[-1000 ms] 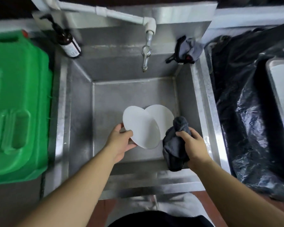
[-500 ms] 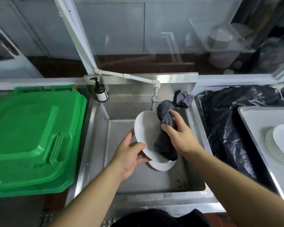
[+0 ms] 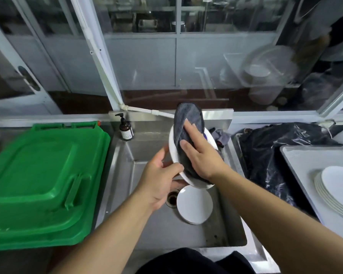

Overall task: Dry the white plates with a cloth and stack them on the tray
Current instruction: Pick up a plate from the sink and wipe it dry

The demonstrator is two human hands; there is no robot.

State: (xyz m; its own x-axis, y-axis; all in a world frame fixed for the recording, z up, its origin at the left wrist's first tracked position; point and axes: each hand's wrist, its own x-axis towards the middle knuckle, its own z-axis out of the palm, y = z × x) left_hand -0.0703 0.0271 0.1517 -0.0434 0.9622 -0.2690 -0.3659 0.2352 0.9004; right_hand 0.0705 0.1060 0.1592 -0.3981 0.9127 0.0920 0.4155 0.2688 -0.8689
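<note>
Head view looks down on two bare hands over a steel sink [image 3: 127,175]. Fingers [image 3: 188,135] of the right hand [image 3: 202,157] lie straight and flat, pressing a dark grey, soft, nubby cloth [image 3: 188,123] against the face of a smooth white oval plate [image 3: 173,149]. Left hand [image 3: 158,177] grips that plate at its lower left rim, thumb curled over the front edge and fingers behind it. The held plate is tilted up on edge above the basin, its long axis running from upper left, toward the tap pipe [image 3: 147,110], down to lower right; the cloth drapes over its top rim and covers most of its face. Below it, a second white plate [image 3: 194,206] lies flat on the sink floor just beside the drain [image 3: 171,197]. At the right, a stack of white oval plates [image 3: 337,192] rests on a pale rectangular tray [image 3: 305,161], beside crumpled glossy black plastic [image 3: 269,155]. A ribbed green plastic lid [image 3: 42,180] lies left of the sink, and a brown pump bottle [image 3: 126,128] stands at its back corner.
</note>
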